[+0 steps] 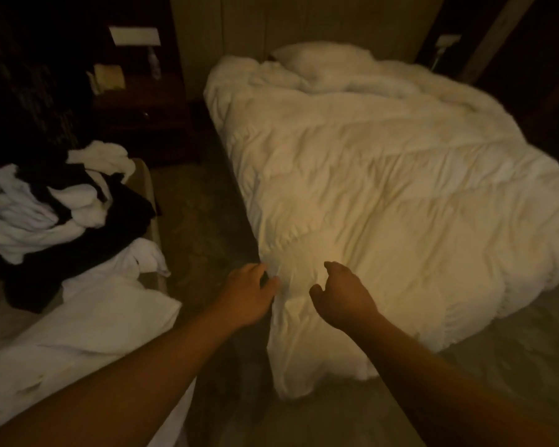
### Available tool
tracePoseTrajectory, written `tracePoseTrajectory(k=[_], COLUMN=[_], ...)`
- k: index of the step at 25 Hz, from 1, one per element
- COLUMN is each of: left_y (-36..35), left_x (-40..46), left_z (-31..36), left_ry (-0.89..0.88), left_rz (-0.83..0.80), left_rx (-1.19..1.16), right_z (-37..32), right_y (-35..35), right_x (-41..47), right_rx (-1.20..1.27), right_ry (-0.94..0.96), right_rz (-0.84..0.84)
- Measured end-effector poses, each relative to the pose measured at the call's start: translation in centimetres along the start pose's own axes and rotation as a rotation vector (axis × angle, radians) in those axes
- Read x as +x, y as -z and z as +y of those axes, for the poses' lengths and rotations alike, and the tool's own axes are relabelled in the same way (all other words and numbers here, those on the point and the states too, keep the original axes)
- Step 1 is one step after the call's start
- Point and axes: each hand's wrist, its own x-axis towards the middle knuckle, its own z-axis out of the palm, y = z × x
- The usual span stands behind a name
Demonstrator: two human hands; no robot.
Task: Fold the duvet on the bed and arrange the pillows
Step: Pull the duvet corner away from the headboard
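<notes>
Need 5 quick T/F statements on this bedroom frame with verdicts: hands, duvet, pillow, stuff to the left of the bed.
1. Both hands are at the near corner of the duvet. True: the left hand and right hand reach it there.
2. The duvet is folded into a neat stack. False: it lies spread and rumpled over the bed.
3. A pillow lies at the head end. True.
4. The right hand holds a pillow. False: its fingers are loosely curled over the duvet, holding nothing visible.
5. The pile of white and black laundry lies on the bed. False: it lies off the bed, to its left.
</notes>
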Motion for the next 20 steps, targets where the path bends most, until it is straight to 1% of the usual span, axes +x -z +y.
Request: tracePoseTrajectory(k=[3,6,14,20], left_y=[4.1,7.0,13.7,16.3], left_x=[1.3,3.1,9.1,13.2], left_z=[1.1,2.2,6.2,9.4], left_ry=[-0.013,0.004,0.047,0.033], left_rz=[0.052,0.069,0.145,0.206], left_rx=[0.008,0.0,0.16,0.166], right_z=[-2.3,-3.6,-4.2,-3.7], right_y=[3.7,6.3,12.4,15.4], right_x=[1.8,3.9,11.9,17.2], right_rx=[-0.001,0.019,0.147,0.204], right_ry=[0.049,0.108,0.179,0.218], right_rz=[0.079,0.131,0.173,0.181])
